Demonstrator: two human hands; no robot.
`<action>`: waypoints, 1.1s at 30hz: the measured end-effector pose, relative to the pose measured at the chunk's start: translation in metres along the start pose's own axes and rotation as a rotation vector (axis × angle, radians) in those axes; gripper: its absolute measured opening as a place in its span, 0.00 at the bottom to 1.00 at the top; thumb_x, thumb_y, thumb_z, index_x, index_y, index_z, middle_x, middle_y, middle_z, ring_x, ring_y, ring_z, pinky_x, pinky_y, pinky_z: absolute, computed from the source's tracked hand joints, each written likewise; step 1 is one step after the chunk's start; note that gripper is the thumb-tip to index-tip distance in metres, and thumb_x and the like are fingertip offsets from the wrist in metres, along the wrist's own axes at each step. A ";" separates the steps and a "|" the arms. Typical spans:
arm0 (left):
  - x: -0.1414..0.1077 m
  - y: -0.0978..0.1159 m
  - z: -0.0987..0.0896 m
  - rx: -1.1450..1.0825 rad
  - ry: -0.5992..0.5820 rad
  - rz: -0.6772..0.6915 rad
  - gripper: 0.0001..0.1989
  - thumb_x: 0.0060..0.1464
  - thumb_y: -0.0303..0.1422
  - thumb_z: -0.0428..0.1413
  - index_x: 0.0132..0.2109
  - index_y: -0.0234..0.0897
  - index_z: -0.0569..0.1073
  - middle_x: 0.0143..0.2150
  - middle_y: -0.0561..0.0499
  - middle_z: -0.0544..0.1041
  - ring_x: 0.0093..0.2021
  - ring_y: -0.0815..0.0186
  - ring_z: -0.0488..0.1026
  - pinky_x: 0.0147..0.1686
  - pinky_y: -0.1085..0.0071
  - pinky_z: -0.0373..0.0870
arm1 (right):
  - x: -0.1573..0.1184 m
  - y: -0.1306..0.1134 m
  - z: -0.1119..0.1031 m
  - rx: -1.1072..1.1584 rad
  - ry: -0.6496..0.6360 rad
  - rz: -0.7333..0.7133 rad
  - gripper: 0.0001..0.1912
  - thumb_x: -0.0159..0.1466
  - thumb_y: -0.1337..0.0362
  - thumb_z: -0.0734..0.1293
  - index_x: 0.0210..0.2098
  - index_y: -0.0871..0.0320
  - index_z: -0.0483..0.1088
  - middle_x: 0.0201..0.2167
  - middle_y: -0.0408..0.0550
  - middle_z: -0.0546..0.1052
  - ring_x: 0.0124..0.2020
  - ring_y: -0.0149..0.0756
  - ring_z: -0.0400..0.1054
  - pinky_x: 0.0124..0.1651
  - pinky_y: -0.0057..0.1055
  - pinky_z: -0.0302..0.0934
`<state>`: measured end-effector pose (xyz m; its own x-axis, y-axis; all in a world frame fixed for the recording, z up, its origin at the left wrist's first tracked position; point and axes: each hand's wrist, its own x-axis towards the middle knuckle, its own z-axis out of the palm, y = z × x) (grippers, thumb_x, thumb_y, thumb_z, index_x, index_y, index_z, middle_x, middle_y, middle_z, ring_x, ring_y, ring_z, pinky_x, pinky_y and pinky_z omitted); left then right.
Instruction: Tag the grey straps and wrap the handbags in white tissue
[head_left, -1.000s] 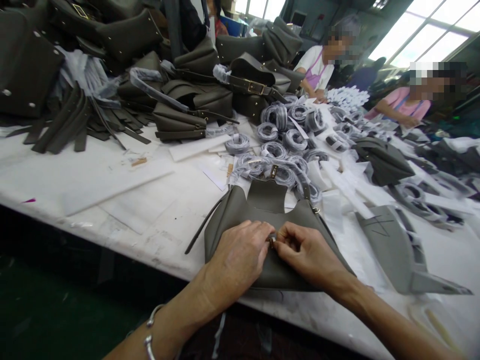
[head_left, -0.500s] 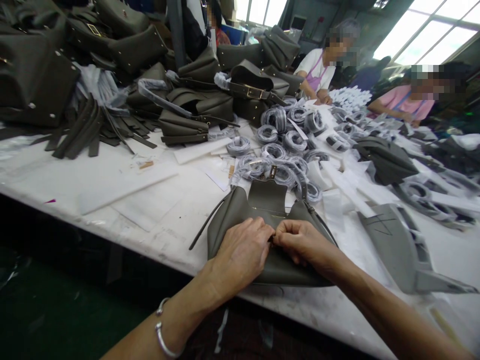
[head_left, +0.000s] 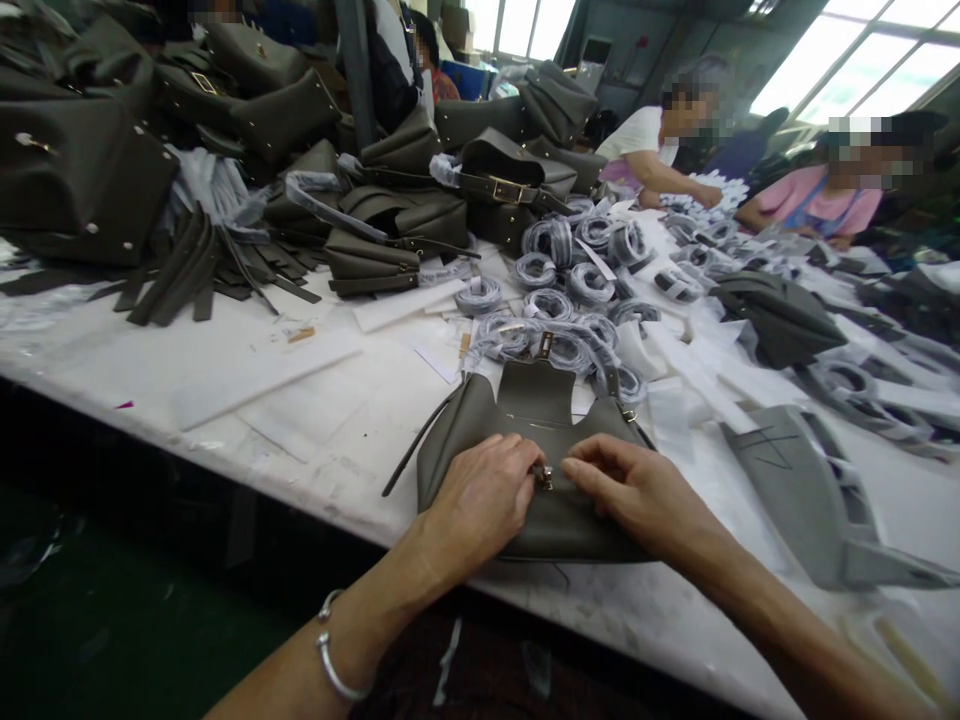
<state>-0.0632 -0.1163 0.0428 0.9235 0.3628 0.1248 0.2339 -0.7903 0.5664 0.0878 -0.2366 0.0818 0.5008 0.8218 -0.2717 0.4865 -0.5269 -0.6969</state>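
Beneath both hands, on the white table [head_left: 390, 400], lies a dark olive bag [head_left: 555, 530], its lower front running between the wrists toward the person. The left hand [head_left: 484, 490] rests on the bag, half curled, palm down, its fingertips against a small metal clasp [head_left: 546, 479] just to the right of them; whether they grip it or merely steady it cannot be told. The right hand [head_left: 641, 490] is on the other side of that clasp, thumb and forefinger drawn nearly together, the tips just beside the metal with a slight gap between. Whether anything small is caught in that pinch cannot be made out.

Beyond the fingers, the bag's flap [head_left: 537, 391] is laid back away from the hands, with a metal fitting [head_left: 545, 345] at its far end. Farther out from there sit wrapped, coiled straps [head_left: 547, 304]. To the right of the right hand, well apart from it, is a grey panel [head_left: 795, 490] with pen lines. Far ahead of the left hand, more olive bags [head_left: 420, 215] are heaped.
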 end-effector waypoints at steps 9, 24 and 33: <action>-0.001 -0.001 0.002 -0.083 0.031 -0.025 0.10 0.61 0.23 0.50 0.45 0.40 0.72 0.42 0.53 0.77 0.44 0.64 0.72 0.48 0.68 0.67 | 0.004 -0.003 0.009 -0.206 -0.023 -0.113 0.11 0.61 0.55 0.68 0.40 0.52 0.76 0.31 0.42 0.79 0.30 0.36 0.69 0.32 0.30 0.57; -0.003 -0.001 0.002 -0.108 0.075 -0.062 0.10 0.61 0.23 0.50 0.44 0.39 0.72 0.41 0.52 0.77 0.43 0.63 0.74 0.48 0.67 0.68 | 0.023 0.000 0.019 -0.226 -0.031 -0.086 0.08 0.66 0.64 0.58 0.30 0.54 0.63 0.29 0.44 0.73 0.33 0.37 0.67 0.37 0.32 0.54; -0.004 -0.002 0.004 -0.139 0.077 -0.084 0.10 0.61 0.22 0.49 0.45 0.39 0.71 0.41 0.51 0.77 0.43 0.63 0.74 0.47 0.67 0.68 | 0.026 -0.002 0.020 -0.161 0.090 -0.053 0.08 0.67 0.63 0.57 0.31 0.53 0.61 0.24 0.41 0.71 0.27 0.36 0.68 0.34 0.31 0.55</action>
<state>-0.0659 -0.1182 0.0385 0.8752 0.4656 0.1311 0.2600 -0.6814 0.6842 0.0855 -0.2093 0.0630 0.5298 0.8305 -0.1720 0.6184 -0.5170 -0.5919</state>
